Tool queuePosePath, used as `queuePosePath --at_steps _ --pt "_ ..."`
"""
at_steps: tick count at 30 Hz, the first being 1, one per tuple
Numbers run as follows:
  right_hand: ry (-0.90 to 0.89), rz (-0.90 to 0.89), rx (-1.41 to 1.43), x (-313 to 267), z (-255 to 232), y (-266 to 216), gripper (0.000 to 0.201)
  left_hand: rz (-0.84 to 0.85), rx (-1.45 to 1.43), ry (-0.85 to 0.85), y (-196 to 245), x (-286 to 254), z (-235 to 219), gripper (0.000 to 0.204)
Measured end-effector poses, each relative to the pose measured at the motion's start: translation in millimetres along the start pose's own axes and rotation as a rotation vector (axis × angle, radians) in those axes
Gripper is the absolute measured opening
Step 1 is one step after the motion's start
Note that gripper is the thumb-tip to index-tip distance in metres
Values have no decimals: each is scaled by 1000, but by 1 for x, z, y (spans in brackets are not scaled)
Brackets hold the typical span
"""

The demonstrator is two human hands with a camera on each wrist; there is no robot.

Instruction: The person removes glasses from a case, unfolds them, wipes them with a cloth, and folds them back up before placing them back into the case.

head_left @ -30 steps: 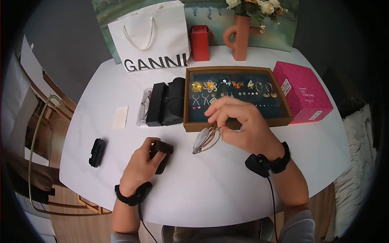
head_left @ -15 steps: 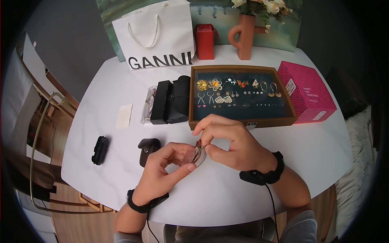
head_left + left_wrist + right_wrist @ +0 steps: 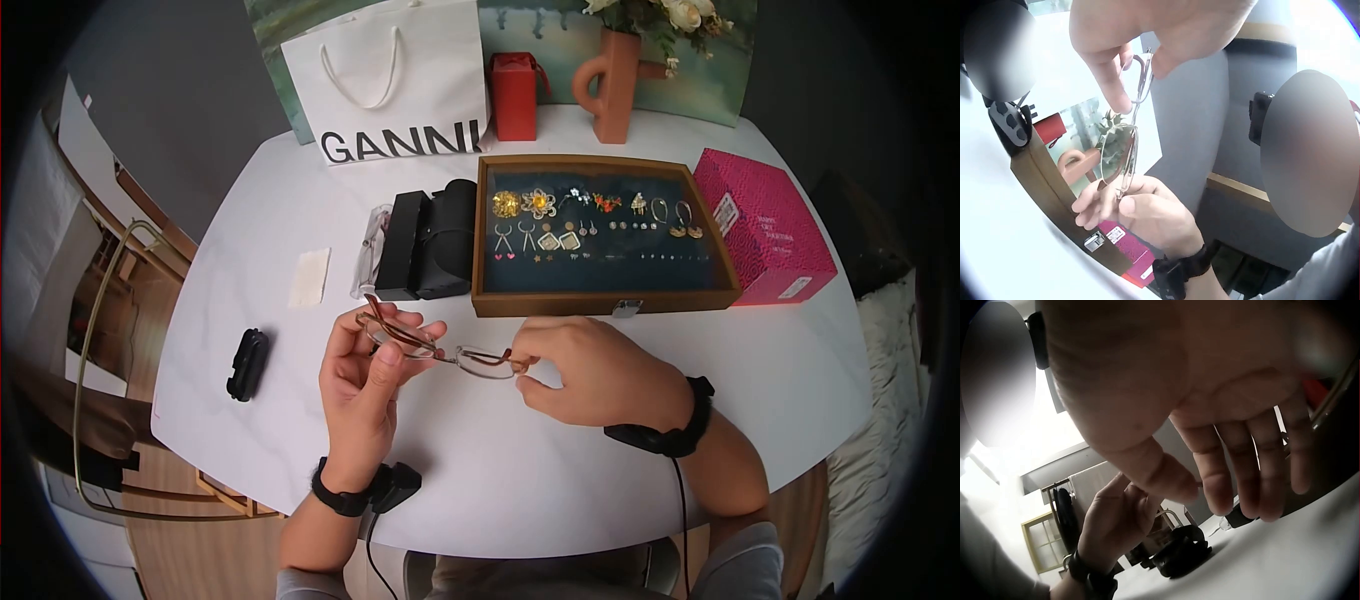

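A pair of thin-rimmed glasses (image 3: 487, 364) with reddish-brown temples is held level between both hands above the table. My left hand (image 3: 362, 385) pinches the lens end at the left between thumb and fingers, palm turned up. At the other end my right hand (image 3: 600, 372) pinches the frame near its hinge with thumb and forefinger. The left wrist view shows the glasses (image 3: 1124, 153) edge-on between the two hands, their temples folded or partly folded; which, I cannot tell.
A wooden jewelry case (image 3: 600, 303) stands behind the hands, beside a pink box (image 3: 765, 230). Black cases (image 3: 402, 245), a clear case (image 3: 372, 250), a pale cloth (image 3: 311, 277) and a small black object (image 3: 247, 365) lie left. A white bag (image 3: 390, 80), red box (image 3: 515, 97) and vase (image 3: 617, 90) stand behind.
My left hand has let go of the dark brown case, which is now out of sight, and has taken hold of the glasses. Both hands have spread apart, with the glasses stretched between them.
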State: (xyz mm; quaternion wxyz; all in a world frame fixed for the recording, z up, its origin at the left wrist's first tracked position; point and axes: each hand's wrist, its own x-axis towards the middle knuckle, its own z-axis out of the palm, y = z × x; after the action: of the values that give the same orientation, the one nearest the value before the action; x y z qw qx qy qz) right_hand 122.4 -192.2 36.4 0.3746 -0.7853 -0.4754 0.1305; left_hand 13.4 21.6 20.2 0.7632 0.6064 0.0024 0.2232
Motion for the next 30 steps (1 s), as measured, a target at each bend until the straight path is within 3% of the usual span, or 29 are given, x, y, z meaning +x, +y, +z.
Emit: queuePosePath --at_steps 4,6,9,16,18,21,25,27,28,30 --pt "59 17 3 1 -5 -9 15 -10 3 -47 -3 -3 0 38" --pt "191 -75 43 3 -2 -10 18 -17 -49 -99 -5 -4 2 38" --pt "58 -110 195 4 -2 -14 18 -65 -86 -115 -8 -7 4 37" --pt "192 -111 247 2 3 -11 12 -107 -98 -105 -11 -7 3 31" --pt "269 -9 262 3 -3 -11 15 -96 -100 -1 -11 -7 4 29" --pt "342 7 255 5 -7 -5 14 -46 -130 82 -12 -6 6 27" --pt "329 111 106 4 -4 -3 13 -30 -134 102 -17 -9 8 27" --pt "499 126 -40 8 2 3 11 -64 -139 67 -17 -11 8 28" --pt "498 124 -40 7 0 -2 11 -62 -137 68 -16 -10 7 28" --pt "521 284 -49 6 -5 -13 16 -127 -132 27 -14 -10 7 29"
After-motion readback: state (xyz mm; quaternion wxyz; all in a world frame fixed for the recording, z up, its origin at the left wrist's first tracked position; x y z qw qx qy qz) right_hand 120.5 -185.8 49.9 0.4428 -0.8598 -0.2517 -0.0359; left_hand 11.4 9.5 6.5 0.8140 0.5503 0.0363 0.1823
